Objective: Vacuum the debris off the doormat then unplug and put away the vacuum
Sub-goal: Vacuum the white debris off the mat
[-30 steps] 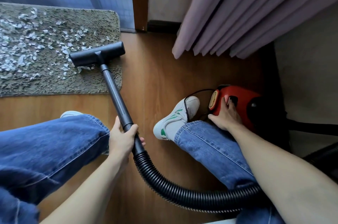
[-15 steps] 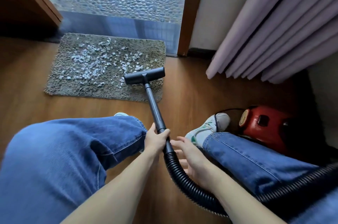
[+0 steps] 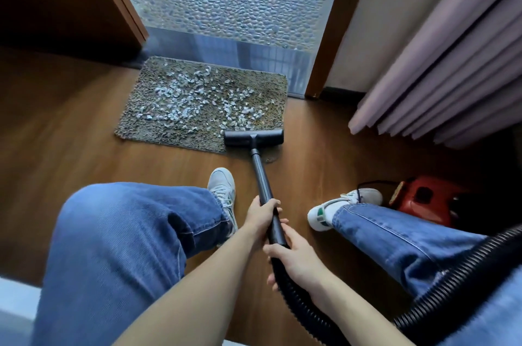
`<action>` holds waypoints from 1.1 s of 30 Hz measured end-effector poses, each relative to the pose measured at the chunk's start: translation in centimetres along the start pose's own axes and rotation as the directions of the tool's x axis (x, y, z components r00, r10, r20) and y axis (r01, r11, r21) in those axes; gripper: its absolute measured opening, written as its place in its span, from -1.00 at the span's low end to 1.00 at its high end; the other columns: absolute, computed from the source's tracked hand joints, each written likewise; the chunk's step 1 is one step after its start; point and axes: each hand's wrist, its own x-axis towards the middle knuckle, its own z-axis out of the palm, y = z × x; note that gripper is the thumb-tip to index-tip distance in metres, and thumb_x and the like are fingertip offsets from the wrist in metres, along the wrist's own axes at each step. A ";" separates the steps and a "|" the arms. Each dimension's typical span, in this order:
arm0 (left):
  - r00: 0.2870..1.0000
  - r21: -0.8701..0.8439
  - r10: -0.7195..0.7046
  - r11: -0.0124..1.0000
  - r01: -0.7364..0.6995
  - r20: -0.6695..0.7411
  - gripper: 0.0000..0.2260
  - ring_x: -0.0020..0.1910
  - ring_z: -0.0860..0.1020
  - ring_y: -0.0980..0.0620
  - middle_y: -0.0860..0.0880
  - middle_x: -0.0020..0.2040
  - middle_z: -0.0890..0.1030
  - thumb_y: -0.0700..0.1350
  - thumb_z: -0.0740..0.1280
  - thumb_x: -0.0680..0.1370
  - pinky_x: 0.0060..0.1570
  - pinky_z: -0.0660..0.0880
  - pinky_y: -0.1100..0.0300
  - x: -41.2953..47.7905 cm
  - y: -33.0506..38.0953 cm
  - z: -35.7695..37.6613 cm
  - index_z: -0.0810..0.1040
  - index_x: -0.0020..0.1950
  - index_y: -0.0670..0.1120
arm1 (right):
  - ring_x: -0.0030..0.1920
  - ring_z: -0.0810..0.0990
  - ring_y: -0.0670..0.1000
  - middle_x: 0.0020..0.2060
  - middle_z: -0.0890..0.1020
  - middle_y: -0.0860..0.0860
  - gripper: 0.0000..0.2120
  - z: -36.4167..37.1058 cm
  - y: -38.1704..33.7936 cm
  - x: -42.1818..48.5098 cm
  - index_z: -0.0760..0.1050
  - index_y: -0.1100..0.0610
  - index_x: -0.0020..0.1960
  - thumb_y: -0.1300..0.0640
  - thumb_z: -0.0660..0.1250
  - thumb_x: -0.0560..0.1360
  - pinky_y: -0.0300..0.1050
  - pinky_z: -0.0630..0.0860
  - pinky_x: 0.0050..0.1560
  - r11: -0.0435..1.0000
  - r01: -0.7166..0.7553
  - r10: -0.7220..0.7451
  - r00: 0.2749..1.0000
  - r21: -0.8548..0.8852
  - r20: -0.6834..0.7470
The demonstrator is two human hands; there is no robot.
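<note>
Black plastic fills both grips: the fingers of the left hand (image 3: 261,215) curl fully round the wand (image 3: 261,176), and just behind them the right hand (image 3: 296,261) wraps its fingers round the joint where the wand meets the ribbed hose (image 3: 466,289). Straight ahead of the fingers, the floor head (image 3: 253,138) sits on the near right corner of the doormat (image 3: 158,131), its right end level with the mat's right edge. The debris (image 3: 183,99), pale flakes, lies scattered beyond the head and to the left of it, thickest across the middle of the mat and thinning out toward its edges. The mat's far edge runs along a threshold (image 3: 226,49), and its far right corner lies near the foot of a door post (image 3: 319,82). Bare wooden floor (image 3: 56,133) spreads wide to the left of the fingers and of the mat, with a narrower strip between the mat's near edge and the two shoes, the left shoe (image 3: 223,190) just left of the wand and the right shoe (image 3: 344,207) to its right. Right of the fingers, room is tighter: the curtain (image 3: 452,77) hem hangs close to the floor, and the red vacuum body (image 3: 421,201) stands beyond the right shoe, a dark cord (image 3: 367,184) looping beside it. The hose sweeps back behind the right hand and out to the right, over the jeans.
</note>
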 end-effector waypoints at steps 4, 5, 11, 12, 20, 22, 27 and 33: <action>1.000 -0.020 -0.007 1.000 0.007 -0.003 -0.90 -0.52 0.59 -0.01 -0.12 -0.23 0.53 -0.24 0.31 0.62 -0.45 0.56 0.17 1.2 -0.2 -0.4 0.40 0.06 -0.13 | -0.46 0.63 0.07 -0.17 0.57 0.18 -0.52 0.4 0.7 0.5 0.28 -0.07 0.47 0.25 0.30 0.63 -0.11 0.56 -0.47 1.000 0.005 -0.005 1.000 0.004 -0.001; 1.000 -0.026 -0.010 1.000 0.010 -0.002 -0.89 -0.51 0.59 -0.01 -0.12 -0.23 0.53 -0.23 0.32 0.62 -0.44 0.56 0.17 1.4 -0.2 -0.5 0.41 0.03 -0.07 | -0.45 0.63 0.08 -0.16 0.57 0.18 -0.51 0.5 0.7 0.7 0.28 -0.08 0.47 0.25 0.30 0.63 -0.10 0.56 -0.47 1.000 0.007 -0.007 1.000 0.013 -0.002; 1.000 -0.080 0.007 0.997 -0.006 0.018 -0.88 -0.50 0.61 0.01 -0.10 -0.24 0.53 -0.21 0.35 0.62 -0.47 0.55 0.20 3.7 1.2 -1.5 0.45 0.05 -0.01 | -0.47 0.63 0.11 -0.13 0.59 0.10 -0.51 1.2 -0.3 3.4 0.28 -0.16 0.44 0.23 0.31 0.64 -0.08 0.57 -0.47 0.998 0.044 -0.044 0.999 0.038 -0.021; 1.000 -0.082 0.008 0.997 -0.006 0.024 -0.83 -0.50 0.61 0.01 -0.10 -0.24 0.54 -0.20 0.36 0.62 -0.48 0.54 0.21 4.1 1.6 -1.7 0.45 0.18 -0.12 | -0.47 0.62 0.11 -0.17 0.60 0.10 -0.52 1.4 -0.5 4.0 0.29 -0.17 0.43 0.23 0.31 0.64 -0.07 0.57 -0.47 0.998 0.056 -0.055 0.998 0.041 -0.025; 0.992 -0.226 0.070 0.973 -0.045 0.105 -0.89 -0.40 0.62 -0.04 -0.14 -0.21 0.57 -0.24 0.37 0.62 -0.41 0.59 0.18 6.5 3.9 -3.1 0.47 0.08 -0.12 | -0.51 0.59 0.09 -0.29 0.60 0.12 -0.63 2.3 -4.1 7.7 0.42 -0.21 0.21 0.27 0.30 0.63 -0.09 0.55 -0.50 0.991 0.099 -0.094 0.994 0.086 -0.060; 0.987 -0.260 0.090 0.964 -0.052 0.135 -0.88 -0.32 0.60 -0.06 -0.14 -0.19 0.57 -0.23 0.39 0.62 -0.36 0.59 0.15 6.6 4.2 -3.5 0.48 0.11 -0.12 | -0.52 0.59 0.08 -0.23 0.60 0.18 -0.62 2.5 -5.0 8.5 0.35 -0.20 0.20 0.28 0.29 0.64 -0.10 0.56 -0.52 0.991 0.091 -0.084 0.994 0.099 -0.074; 0.984 -0.287 0.096 0.957 -0.049 0.150 -0.89 -0.16 0.57 -0.12 -0.16 -0.13 0.61 -0.19 0.42 0.61 -0.18 0.58 0.03 7.0 4.8 -4.2 0.53 0.09 -0.13 | -0.54 0.58 0.08 -0.18 0.59 0.24 -0.64 2.8 -6.3 9.4 0.36 -0.14 0.25 0.30 0.25 0.64 -0.13 0.53 -0.55 0.990 0.085 -0.078 0.995 0.109 -0.070; 0.990 -0.274 0.078 0.961 -0.044 0.116 -0.92 -0.27 0.61 -0.10 -0.15 -0.21 0.59 -0.24 0.38 0.61 -0.25 0.62 0.07 6.2 4.9 -3.0 0.52 0.06 -0.13 | -0.52 0.59 0.08 -0.20 0.61 0.26 -0.73 2.1 -6.5 7.7 0.39 -0.11 0.01 0.29 0.26 0.64 -0.12 0.55 -0.53 0.991 0.057 -0.049 0.996 0.119 -0.073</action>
